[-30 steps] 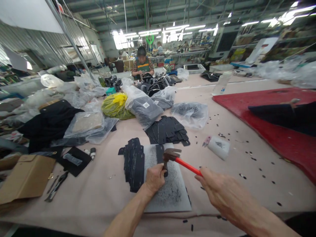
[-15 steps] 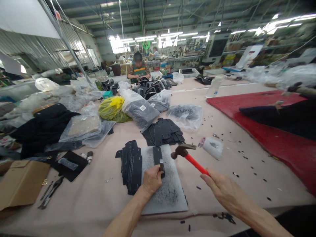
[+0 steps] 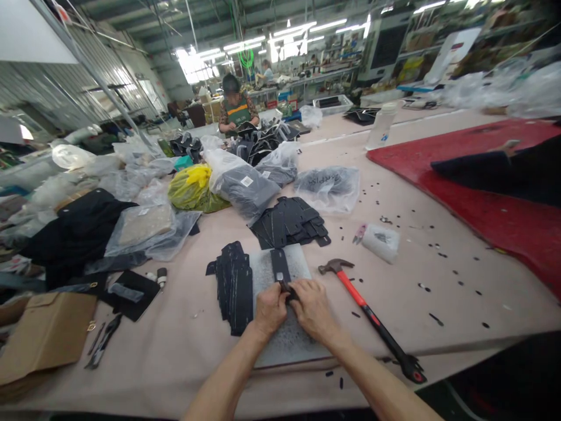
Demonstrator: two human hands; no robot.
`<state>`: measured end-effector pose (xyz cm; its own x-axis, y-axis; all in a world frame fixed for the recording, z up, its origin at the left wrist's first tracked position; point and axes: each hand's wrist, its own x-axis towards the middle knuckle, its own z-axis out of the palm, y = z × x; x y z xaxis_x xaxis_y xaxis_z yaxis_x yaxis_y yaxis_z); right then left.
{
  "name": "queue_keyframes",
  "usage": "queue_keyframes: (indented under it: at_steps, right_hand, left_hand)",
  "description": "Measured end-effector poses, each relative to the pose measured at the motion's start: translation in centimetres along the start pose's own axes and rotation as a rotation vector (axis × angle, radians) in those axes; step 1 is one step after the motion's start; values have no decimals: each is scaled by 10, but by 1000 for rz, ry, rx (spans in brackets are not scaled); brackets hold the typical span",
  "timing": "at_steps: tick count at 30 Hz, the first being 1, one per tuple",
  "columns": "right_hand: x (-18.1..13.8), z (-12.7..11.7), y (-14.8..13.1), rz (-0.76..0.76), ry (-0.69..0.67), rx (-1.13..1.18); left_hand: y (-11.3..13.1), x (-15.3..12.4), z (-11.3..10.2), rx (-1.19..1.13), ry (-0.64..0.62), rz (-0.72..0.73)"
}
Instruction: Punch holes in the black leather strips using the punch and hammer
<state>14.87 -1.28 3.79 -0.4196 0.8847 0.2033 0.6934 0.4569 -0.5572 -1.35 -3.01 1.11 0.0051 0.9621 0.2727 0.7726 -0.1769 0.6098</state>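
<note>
My left hand [image 3: 270,307] is closed around a dark metal hand punch [image 3: 286,287] above a pale, speckled board [image 3: 301,258]. My right hand [image 3: 316,305] meets it from the other side, its fingers bent and pinching the same punch; its fingertips are partly hidden. Just beyond the punch, a black strip piece [image 3: 279,263] lies on the board. A claw hammer [image 3: 358,298] with a red and black handle rests on the table, right of my right hand. Left of the board sits a stack of black strips [image 3: 232,289].
Another pile of black pieces [image 3: 291,219] lies behind the board, near filled plastic bags [image 3: 239,181]. Small black scraps dot the table's right side, by a clear-wrapped roll [image 3: 381,241]. A cardboard box [image 3: 48,330] stands at left. A co-worker [image 3: 238,108] sits across the table.
My right hand has put the hammer down on the table and moved left to the punch beside my left hand. The view has shifted and tilted slightly.
</note>
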Motion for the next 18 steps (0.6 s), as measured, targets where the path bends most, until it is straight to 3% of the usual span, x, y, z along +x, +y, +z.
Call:
queue_keyframes:
  at_steps: [3, 6, 8, 14, 18]
  right_hand:
    - [3, 10, -7, 75, 14, 20]
    - [3, 8, -7, 117, 0, 24]
    - [5, 5, -7, 136, -23, 24]
    - [8, 5, -10, 127, -36, 13]
    - [10, 6, -12, 129, -73, -34]
  left_hand:
    - [2, 7, -6, -118, -7, -121]
    - [1, 19, -17, -231, 120, -342]
    - [-2, 26, -24, -266, 183, -403]
    - [-12, 25, -17, -274, 64, -254]
    - [-17, 19, -7, -270, 74, -238]
